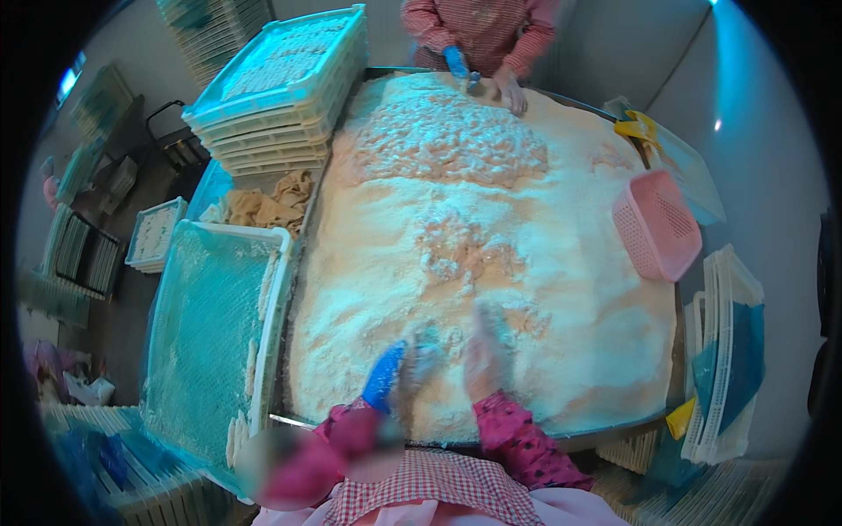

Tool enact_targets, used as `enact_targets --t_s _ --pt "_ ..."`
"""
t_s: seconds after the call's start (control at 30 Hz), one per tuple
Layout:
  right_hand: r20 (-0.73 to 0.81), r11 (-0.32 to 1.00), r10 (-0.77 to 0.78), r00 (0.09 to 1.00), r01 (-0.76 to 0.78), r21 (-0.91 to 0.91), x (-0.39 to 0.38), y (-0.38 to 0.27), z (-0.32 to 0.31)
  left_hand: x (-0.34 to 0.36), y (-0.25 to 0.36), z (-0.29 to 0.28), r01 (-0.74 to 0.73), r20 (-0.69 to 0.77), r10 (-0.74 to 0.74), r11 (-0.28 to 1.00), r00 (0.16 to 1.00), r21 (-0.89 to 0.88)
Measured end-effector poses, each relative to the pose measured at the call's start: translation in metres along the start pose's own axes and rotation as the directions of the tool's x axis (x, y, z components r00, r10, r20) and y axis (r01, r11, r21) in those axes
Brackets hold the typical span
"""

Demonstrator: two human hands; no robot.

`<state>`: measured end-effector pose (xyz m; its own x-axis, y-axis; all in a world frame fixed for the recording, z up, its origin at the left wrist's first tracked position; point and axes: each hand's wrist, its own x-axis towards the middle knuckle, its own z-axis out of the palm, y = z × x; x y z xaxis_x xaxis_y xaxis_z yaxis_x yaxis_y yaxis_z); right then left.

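Note:
A wide table is covered with a thick layer of pale, flour-like powder [579, 351]. My left hand [419, 358], with a blue covering [384, 377] at the wrist, is over the powder near the front edge, its fingers smeared by motion. Beside it, my right hand [484, 355] is stretched forward, powder-dusted and blurred at the fingertips; nothing shows in it. Just beyond my hands lie pinkish-white, powder-coated pieces [465, 250], too small to name. A larger spread of such pieces [447, 140] covers the far part of the table.
At the far edge, a person's gloved hands [509, 90] reach onto the table. Left stand stacked white trays [272, 96], a brown cloth [272, 206] and a mesh-bottomed tray [206, 333] with a few white strips. A pink perforated basket [656, 225] sits at the right edge, near upright trays [724, 351].

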<state>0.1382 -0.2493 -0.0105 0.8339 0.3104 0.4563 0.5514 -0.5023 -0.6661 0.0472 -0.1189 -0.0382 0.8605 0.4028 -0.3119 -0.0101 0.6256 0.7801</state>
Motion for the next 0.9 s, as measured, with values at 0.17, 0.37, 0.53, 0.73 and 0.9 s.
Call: enact_targets --t_s 0.17,0.37,0.53,0.73,0.9 --pt "0.062 0.963 -0.27 0.961 0.271 0.0 -0.006 -0.056 0.036 -0.015 -0.064 0.047 -0.46 -0.188 0.424 0.752 0.886 -0.471" --pt "0.231 0.917 -0.075 0.97 -0.024 0.398 -0.016 -0.053 0.033 -0.004 -0.006 -0.012 0.325 0.071 -0.361 0.716 0.93 -0.618" --pt "0.552 0.97 0.114 0.826 -0.213 0.118 -0.021 0.012 0.009 -0.008 0.073 -0.045 -0.206 -0.194 0.118 0.819 0.974 -0.535" --pt "0.354 0.961 -0.151 0.923 0.053 0.271 -0.005 -0.003 0.006 -0.012 0.201 -0.142 -0.431 -0.619 0.47 0.874 0.629 0.226" --pt "0.259 0.957 -0.064 0.964 0.133 -0.258 0.015 0.003 -0.029 -0.019 0.183 -0.27 0.121 -0.652 0.193 0.906 0.733 0.405"
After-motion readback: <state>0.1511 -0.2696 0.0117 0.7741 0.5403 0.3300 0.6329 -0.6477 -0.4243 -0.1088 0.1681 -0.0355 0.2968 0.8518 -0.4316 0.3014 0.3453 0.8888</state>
